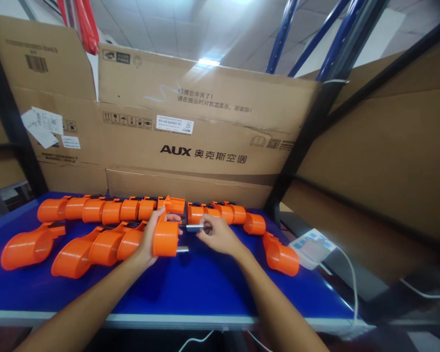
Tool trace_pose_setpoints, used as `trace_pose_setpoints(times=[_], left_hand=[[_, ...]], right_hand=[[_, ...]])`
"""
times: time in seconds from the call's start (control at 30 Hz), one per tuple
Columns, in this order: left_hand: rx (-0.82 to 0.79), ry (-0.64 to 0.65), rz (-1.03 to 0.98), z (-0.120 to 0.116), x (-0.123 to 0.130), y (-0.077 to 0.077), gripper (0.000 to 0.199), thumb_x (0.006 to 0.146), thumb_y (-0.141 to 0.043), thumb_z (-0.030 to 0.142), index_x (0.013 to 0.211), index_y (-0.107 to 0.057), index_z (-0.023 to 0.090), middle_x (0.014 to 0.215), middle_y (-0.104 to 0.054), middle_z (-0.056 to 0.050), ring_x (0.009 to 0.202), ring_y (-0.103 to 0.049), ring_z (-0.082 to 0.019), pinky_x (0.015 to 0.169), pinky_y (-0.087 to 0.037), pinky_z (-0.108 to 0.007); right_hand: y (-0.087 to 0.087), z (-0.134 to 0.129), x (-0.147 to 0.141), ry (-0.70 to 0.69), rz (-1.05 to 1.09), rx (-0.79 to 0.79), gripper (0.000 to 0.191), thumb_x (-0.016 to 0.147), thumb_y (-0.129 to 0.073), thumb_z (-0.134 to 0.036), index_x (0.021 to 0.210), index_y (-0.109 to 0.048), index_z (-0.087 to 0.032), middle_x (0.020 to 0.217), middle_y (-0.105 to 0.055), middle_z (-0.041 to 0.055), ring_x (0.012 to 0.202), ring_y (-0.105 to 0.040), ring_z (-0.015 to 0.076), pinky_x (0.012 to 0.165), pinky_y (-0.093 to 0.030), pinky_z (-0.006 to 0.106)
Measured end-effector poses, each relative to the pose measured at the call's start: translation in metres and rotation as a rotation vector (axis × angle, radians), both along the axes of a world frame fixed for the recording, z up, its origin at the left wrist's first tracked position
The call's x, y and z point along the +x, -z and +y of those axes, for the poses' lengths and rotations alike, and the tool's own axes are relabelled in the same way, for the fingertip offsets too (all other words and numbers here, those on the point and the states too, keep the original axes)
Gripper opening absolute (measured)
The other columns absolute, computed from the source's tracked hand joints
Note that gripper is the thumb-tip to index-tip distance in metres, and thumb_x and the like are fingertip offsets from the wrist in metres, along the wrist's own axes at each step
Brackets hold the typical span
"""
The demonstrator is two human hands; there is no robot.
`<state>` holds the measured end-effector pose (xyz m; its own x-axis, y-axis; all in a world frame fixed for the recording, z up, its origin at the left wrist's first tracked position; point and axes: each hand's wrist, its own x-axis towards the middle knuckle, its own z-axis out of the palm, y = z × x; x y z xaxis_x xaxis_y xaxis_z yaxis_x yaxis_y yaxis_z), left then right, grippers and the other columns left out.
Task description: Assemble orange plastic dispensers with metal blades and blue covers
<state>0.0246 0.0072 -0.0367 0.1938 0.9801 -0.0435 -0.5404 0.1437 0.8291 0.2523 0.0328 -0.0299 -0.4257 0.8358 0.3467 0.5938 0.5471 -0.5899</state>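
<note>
My left hand (149,240) is wrapped around an orange plastic cup-shaped part (166,239), held above the blue table. A short, flat silver piece (182,249) sticks out to the right from beside this part's lower edge; where it is attached I cannot tell. Close by on the right, my right hand (218,234) has its fingers pinched on the end of a thin silver strip (193,228). The strip's other end points left toward the orange part. Just behind both hands, another orange part (174,204) stands in the back row.
Orange parts (92,210) with dark upper pieces line the back of the blue table (205,293). Several more (73,256) lie at left front, one (283,256) at right. A cardboard wall (205,132) stands behind. A pale cabled device (313,248) sits at the right edge.
</note>
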Motion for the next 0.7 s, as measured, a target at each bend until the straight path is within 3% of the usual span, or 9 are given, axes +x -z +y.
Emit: trace_pose_setpoints(times=[0.13, 0.23, 0.5, 0.7], left_hand=[[-0.004, 0.055, -0.018, 0.000, 0.002, 0.004, 0.052, 0.088, -0.056, 0.064, 0.091, -0.070, 0.013, 0.069, -0.075, -0.012, 0.050, -0.067, -0.020, 0.047, -0.052, -0.027], [0.017, 0.060, 0.013, 0.002, 0.003, 0.007, 0.054, 0.087, -0.057, 0.065, 0.088, -0.070, 0.013, 0.069, -0.075, -0.013, 0.051, -0.068, -0.021, 0.046, -0.052, -0.028], [0.013, 0.057, 0.046, 0.002, 0.005, 0.006, 0.052, 0.083, -0.064, 0.064, 0.084, -0.070, 0.012, 0.066, -0.074, -0.011, 0.049, -0.068, -0.022, 0.045, -0.051, -0.029], [0.030, 0.024, 0.084, -0.003, 0.009, 0.002, 0.053, 0.085, -0.064, 0.064, 0.081, -0.071, 0.011, 0.070, -0.074, -0.012, 0.050, -0.067, -0.021, 0.046, -0.052, -0.028]], right_hand=[[0.000, -0.001, 0.000, -0.021, 0.240, -0.154, 0.020, 0.076, -0.055, -0.015, 0.081, -0.039, -0.025, 0.072, -0.071, -0.0010, 0.063, -0.070, 0.0167, 0.057, -0.049, 0.024], [-0.001, 0.000, -0.001, -0.023, 0.390, -0.220, 0.021, 0.076, -0.054, -0.017, 0.084, -0.036, -0.026, 0.069, -0.072, -0.0023, 0.053, -0.067, 0.0145, 0.049, -0.047, 0.021], [-0.010, 0.001, 0.004, -0.108, 0.782, -0.217, 0.027, 0.088, -0.062, -0.038, 0.093, -0.038, -0.027, 0.058, -0.069, -0.0068, 0.037, -0.057, 0.0125, 0.039, -0.044, 0.019], [-0.008, 0.002, -0.005, -0.085, 0.842, -0.162, 0.028, 0.089, -0.069, -0.044, 0.096, -0.050, -0.024, 0.062, -0.071, -0.0033, 0.042, -0.060, 0.0121, 0.040, -0.047, 0.020]])
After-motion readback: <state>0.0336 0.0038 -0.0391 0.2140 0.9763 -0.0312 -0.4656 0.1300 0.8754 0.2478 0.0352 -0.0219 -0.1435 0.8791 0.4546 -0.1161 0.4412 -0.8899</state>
